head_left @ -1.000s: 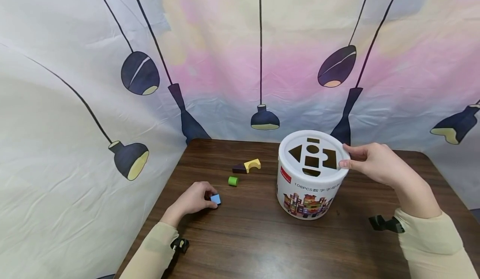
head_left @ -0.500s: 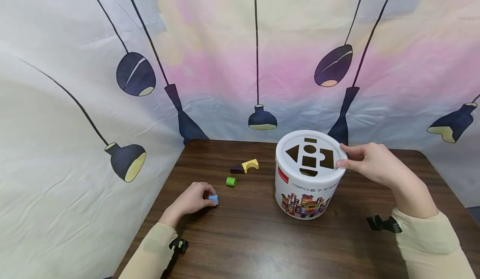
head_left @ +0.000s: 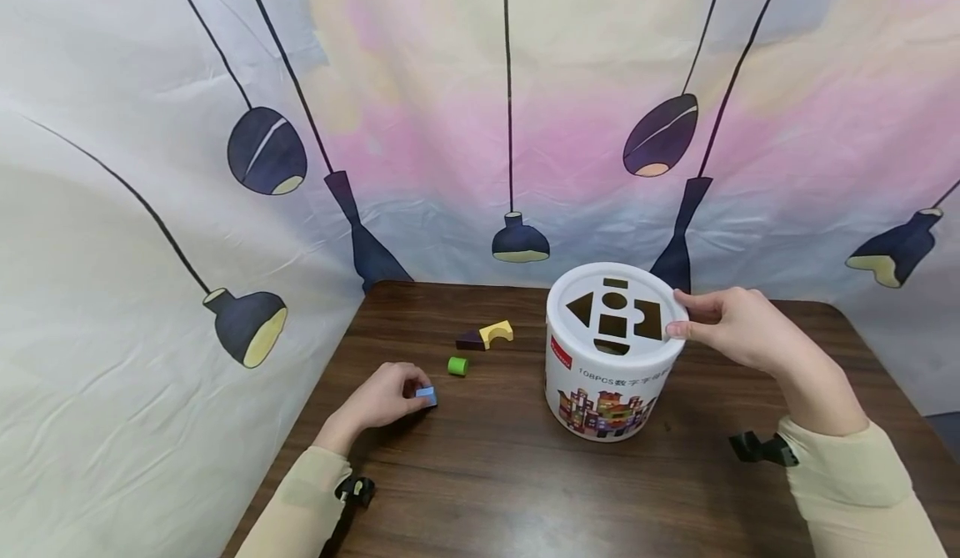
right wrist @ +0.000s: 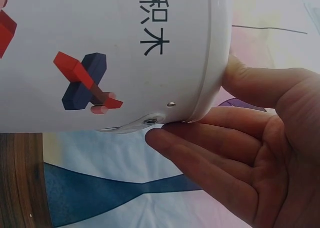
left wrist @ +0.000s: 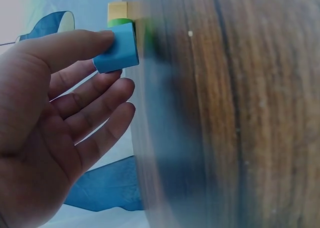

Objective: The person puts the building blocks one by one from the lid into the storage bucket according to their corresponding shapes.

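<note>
My left hand [head_left: 384, 395] pinches a small blue block [head_left: 428, 395] between thumb and fingers, low over the left part of the table. In the left wrist view the thumb lies across one face of the blue block [left wrist: 120, 50], and the other fingers are loosely bent. My right hand [head_left: 765, 337] grips the rim of a white toy-block bucket [head_left: 600, 404] on its right side. The right wrist view has the thumb against the lid edge and the fingertips by the bucket wall [right wrist: 120, 95]. Shaped holes pierce the white lid [head_left: 652, 287].
Beyond the left hand, a green cylinder block [head_left: 458, 366] lies on the brown wooden table [head_left: 495, 475]. Behind it, a dark purple block [head_left: 470, 340] touches a yellow arch block [head_left: 497, 332]. A cloth printed with lamps [head_left: 420, 124] hangs at the table's far edge.
The blue block has tilted within my left fingers, so its upper face looks narrower. The whole head view has shifted slightly; the right hand keeps its hold on the bucket.
</note>
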A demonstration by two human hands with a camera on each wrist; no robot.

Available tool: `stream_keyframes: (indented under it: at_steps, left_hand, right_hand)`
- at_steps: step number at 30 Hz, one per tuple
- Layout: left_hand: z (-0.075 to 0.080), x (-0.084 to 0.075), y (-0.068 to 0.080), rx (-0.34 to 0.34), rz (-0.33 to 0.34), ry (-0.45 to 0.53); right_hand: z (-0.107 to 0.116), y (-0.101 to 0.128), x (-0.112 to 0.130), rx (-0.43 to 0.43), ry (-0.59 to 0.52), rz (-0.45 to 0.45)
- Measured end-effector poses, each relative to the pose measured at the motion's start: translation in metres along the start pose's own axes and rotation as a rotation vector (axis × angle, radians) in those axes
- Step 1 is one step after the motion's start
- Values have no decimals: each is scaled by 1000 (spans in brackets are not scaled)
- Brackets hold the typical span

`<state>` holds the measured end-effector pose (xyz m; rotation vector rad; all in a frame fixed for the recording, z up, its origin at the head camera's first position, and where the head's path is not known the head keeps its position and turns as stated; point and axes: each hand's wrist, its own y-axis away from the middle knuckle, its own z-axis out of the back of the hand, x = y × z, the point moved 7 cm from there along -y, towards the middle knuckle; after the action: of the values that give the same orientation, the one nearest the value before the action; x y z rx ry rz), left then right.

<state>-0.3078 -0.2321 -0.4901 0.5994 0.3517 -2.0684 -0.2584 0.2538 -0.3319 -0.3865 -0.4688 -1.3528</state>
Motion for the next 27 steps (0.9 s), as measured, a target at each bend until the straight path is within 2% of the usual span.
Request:
stream_keyframes:
  at_steps: [7,13,27]
  left_hand:
    - [6,-2,2,-23,-8,3]
    - [12,-11,-1,-55,-19,25]
    - [33,-57,-32,-144,-131,21]
  right_hand:
    - [-4,0,2,9,-9,-4]
    - [-4,0,2,12,2,-1]
    - [0,0,0,13,7,-2]
